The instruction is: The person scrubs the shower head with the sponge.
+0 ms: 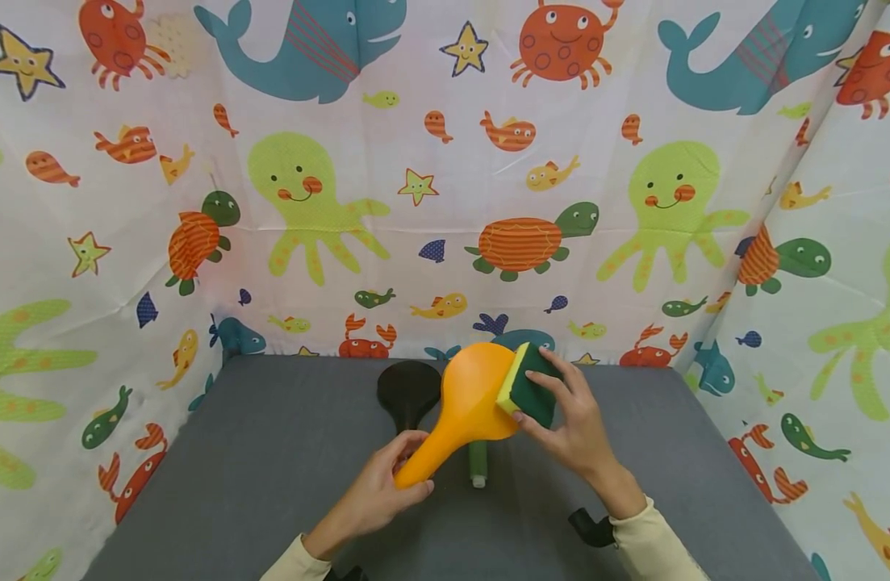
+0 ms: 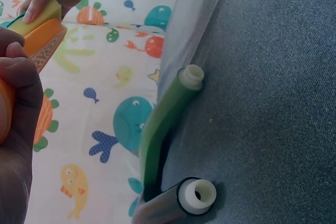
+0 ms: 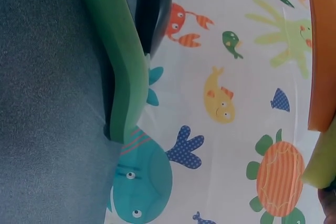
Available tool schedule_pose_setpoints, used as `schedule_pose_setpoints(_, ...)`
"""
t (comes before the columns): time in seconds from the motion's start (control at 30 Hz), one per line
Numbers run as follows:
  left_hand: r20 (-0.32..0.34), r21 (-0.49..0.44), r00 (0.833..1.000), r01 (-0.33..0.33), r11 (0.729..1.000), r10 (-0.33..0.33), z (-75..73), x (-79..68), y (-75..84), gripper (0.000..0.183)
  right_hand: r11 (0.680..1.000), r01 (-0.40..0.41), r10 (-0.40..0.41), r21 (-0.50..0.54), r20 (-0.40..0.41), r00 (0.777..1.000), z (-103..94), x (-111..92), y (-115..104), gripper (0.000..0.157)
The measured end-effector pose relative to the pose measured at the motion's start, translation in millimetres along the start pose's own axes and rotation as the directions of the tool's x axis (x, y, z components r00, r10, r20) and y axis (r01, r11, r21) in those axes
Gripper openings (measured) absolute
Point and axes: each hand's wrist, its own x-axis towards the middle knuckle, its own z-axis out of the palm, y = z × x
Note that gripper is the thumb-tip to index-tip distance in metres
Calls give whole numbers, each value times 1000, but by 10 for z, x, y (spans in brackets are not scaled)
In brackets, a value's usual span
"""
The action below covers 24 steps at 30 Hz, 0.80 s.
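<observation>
My left hand point(image 1: 375, 491) grips the handle of an orange shower head point(image 1: 475, 394), holding it tilted above the table with its smooth rounded back upward. My right hand point(image 1: 581, 428) holds a yellow sponge with a dark green scouring side point(image 1: 537, 389) between thumb and fingers. The sponge's yellow side touches the right part of the orange head. In the left wrist view, a textured pale face shows under the orange head point(image 2: 44, 40). Behind it on the table lie a black shower head point(image 1: 408, 391) and a green one point(image 1: 478, 461), whose head is hidden.
A grey cloth covers the table point(image 1: 270, 436). White hollow connectors end the handles of the green shower head point(image 2: 173, 114) and the black one point(image 2: 168, 205). A curtain point(image 1: 415, 242) printed with sea animals hangs behind and at both sides. Black straps sit at the wrists.
</observation>
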Motion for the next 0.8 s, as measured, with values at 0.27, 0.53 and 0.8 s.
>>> schedule_pose_setpoints(0.27, 16, 2, 1000, -8, 1000, 8, 7, 7, 19, 48, 999, -32, 32, -11, 6, 999, -14, 18, -4, 62)
schedule_pose_setpoints(0.53, -14, 23, 1000, -23, 999, 23, 44, 52, 25, 50, 998, 56, -55, -25, 30, 998, 43, -6, -117, 55)
schedule_pose_setpoints(0.8, -24, 2, 1000, -3, 1000, 3, 103, 83, 33, 51, 992, 113, -111, -57, 42, 993, 94, -57, -232, 57)
